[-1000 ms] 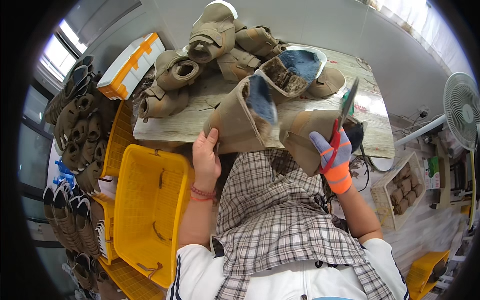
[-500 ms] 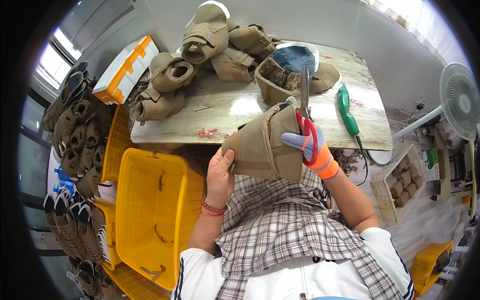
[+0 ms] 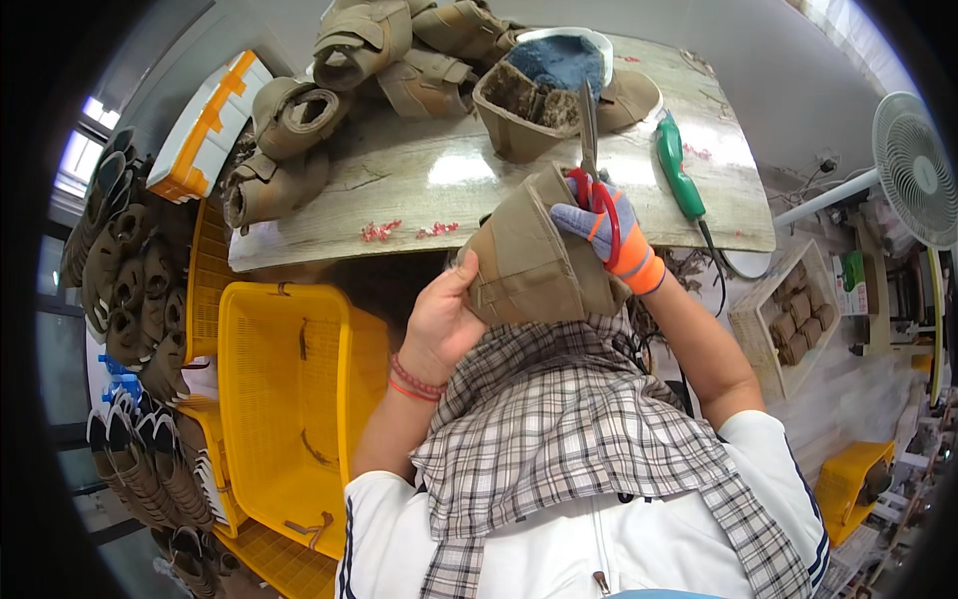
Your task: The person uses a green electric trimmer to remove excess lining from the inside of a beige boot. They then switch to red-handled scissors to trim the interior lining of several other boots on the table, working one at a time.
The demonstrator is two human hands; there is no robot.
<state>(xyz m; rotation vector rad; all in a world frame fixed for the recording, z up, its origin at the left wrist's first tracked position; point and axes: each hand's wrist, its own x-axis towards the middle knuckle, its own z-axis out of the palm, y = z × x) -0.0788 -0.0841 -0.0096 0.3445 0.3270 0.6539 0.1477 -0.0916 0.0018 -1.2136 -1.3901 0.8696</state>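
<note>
Just in front of the table edge, my left hand (image 3: 439,314) grips the left side of a khaki boot upper (image 3: 524,262), thumb on top. My right hand (image 3: 624,240), in a grey and orange glove, has its fingers through the handles of a pair of scissors (image 3: 589,135). Those handles are red, and the blades point up and away. Gloved fingers also rest against the upper's right side. The far side of the upper is hidden. Beyond it on the table stands a fur-lined boot (image 3: 507,125) with dark blue fleece at its top.
Several khaki boots (image 3: 361,45) are heaped at the table's (image 3: 399,200) back left. A green corded tool (image 3: 677,170) and red scraps lie on it. Left are a yellow basket (image 3: 232,369) and stacked boot parts; right are a white fan (image 3: 913,170) and a crate (image 3: 768,339).
The upper has been turned in my hands, and its shape looks shorter and rounder. My left hand grips it with the palm more in sight. The whole view has shifted slightly.
</note>
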